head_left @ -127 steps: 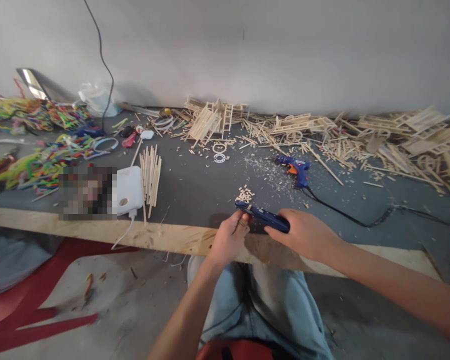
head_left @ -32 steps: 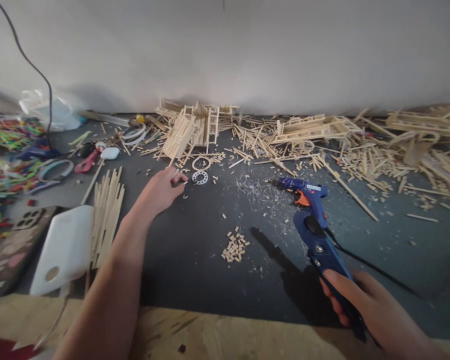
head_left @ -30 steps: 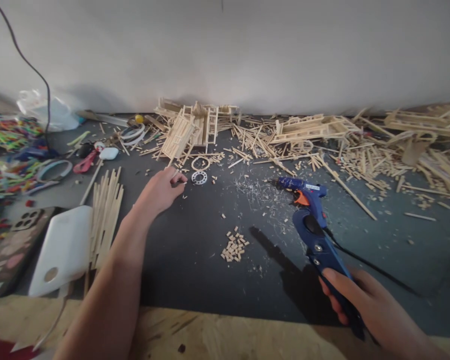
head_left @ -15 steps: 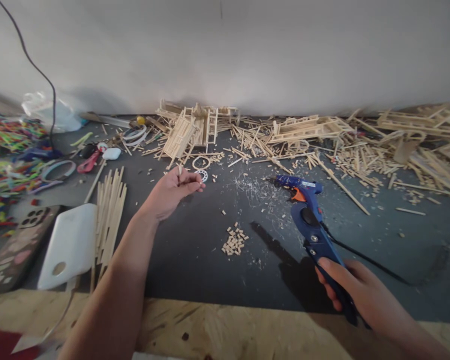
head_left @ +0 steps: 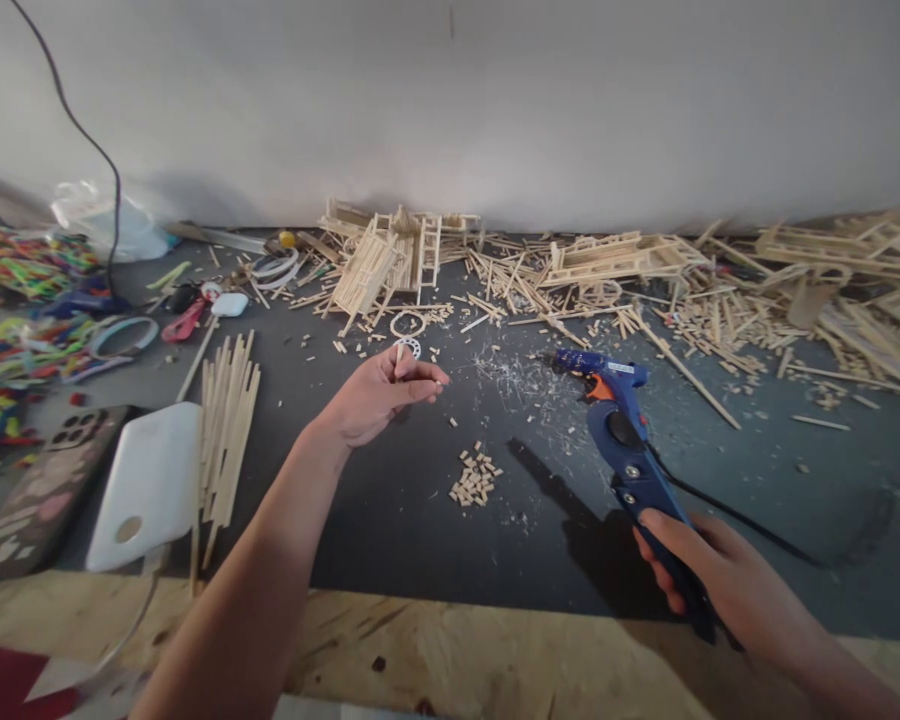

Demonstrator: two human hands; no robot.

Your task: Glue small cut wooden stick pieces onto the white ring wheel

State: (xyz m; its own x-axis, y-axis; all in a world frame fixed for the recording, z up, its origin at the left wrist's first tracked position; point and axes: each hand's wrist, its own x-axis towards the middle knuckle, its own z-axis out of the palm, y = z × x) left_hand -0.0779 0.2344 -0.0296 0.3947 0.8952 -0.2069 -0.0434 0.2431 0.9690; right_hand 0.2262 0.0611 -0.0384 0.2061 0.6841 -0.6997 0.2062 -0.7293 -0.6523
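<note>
Cutter (head_left: pixel 640 476) over the table (head_left: pixel 382 530), clasped in the right hand (head_left: pixel 712 562); likely stiff, fairly hefty, best taken by the handle (head_left: pixel 694 598). Pinched in the left hand (head_left: pixel 375 400): a stick (head_left: pixel 400 353), probably brittle.

We see a craft workshop: glue gun (head_left: pixel 609 369) at three o'clock in our view, wooden-stick models (head_left: pixel 382 257) at eleven.

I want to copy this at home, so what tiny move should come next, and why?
I'd probably bring the left hand over the pile of wood bits, toward the blue hand tool. A short pale stick shows between its fingers, the right hand grips the tool, and the bits lie between the hands.
</note>
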